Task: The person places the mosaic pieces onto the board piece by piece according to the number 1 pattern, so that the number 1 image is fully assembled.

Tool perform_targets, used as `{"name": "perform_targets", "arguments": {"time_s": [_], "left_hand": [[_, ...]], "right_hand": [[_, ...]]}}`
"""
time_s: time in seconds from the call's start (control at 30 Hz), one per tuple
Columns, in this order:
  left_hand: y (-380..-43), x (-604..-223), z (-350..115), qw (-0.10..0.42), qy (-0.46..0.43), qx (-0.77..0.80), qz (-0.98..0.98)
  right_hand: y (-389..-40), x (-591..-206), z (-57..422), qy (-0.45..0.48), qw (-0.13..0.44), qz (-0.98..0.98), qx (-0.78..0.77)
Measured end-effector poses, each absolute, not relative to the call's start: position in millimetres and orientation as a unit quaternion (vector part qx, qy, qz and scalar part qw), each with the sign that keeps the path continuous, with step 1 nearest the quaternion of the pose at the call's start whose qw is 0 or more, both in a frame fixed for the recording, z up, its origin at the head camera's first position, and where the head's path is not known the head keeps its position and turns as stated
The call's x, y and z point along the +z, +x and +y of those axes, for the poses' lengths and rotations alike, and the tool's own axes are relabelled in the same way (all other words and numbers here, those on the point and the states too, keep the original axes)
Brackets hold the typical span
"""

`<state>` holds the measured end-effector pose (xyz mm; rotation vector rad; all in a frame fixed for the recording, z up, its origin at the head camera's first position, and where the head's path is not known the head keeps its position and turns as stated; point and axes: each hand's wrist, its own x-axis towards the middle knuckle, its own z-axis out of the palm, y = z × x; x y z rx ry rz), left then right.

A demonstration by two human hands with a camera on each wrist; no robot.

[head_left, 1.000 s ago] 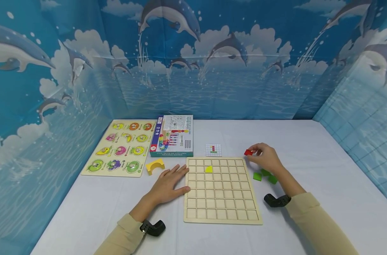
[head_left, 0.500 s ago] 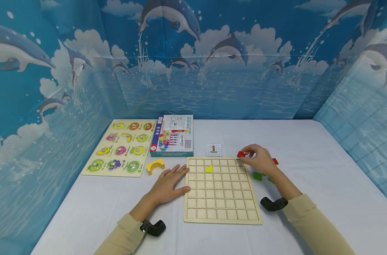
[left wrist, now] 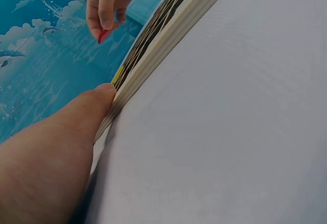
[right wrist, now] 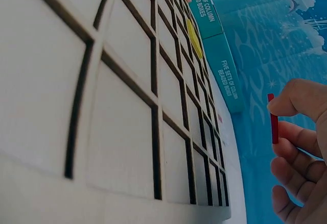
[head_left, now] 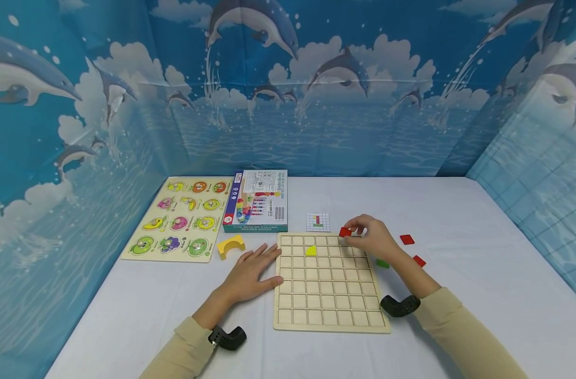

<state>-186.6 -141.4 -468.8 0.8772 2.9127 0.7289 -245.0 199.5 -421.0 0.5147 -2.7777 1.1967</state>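
A wooden grid board (head_left: pixel 330 330) lies flat on the white table, with a yellow tile (head_left: pixel 310 251) with one rounded corner in a cell near its far edge. My right hand (head_left: pixel 375 239) pinches a red square tile (head_left: pixel 345 231) between thumb and fingertips, above the board's far right part. In the right wrist view the red tile (right wrist: pixel 273 119) stands edge-on, apart from the board. My left hand (head_left: pixel 250 276) rests with spread fingers at the board's left edge, its thumb (left wrist: pixel 104 94) touching the rim in the left wrist view.
Two red tiles (head_left: pixel 407 239) and a partly hidden green tile (head_left: pixel 383 263) lie right of the board. A printed pattern card (head_left: pixel 318 222) is behind it. To the left are a yellow arch block (head_left: pixel 231 246), a boxed set (head_left: pixel 257 202) and a fruit puzzle board (head_left: pixel 179 221).
My right hand has moved left with the red tile, from beside the board to over its far edge. Two red tiles have come into sight behind it. The left hand stays put.
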Motion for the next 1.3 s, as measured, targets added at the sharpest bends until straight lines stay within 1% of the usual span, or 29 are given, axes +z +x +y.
{"name": "perform_targets", "arguments": {"time_s": [0.33,0.63,0.87,1.3], "left_hand": [[-186.5,-468.3,-140.6,0.011,0.277,0.23,0.933],[-187.4,-471.0,-140.7,0.01,0.276,0.229,0.933],[-187.9,-471.8,-141.0,0.006,0.28,0.233,0.931],[-186.6,-469.5,-140.8,0.009,0.279,0.237,0.931]], "right_hand": [[-240.1,-422.2,181.1,0.188,0.009,-0.898,0.398],[-241.4,-428.8,173.3,0.243,-0.034,-0.885,0.396],[-243.6,-432.7,170.3,0.273,-0.041,-0.88,0.387],[-246.2,-438.2,166.3,0.281,-0.049,-0.882,0.375]]}}
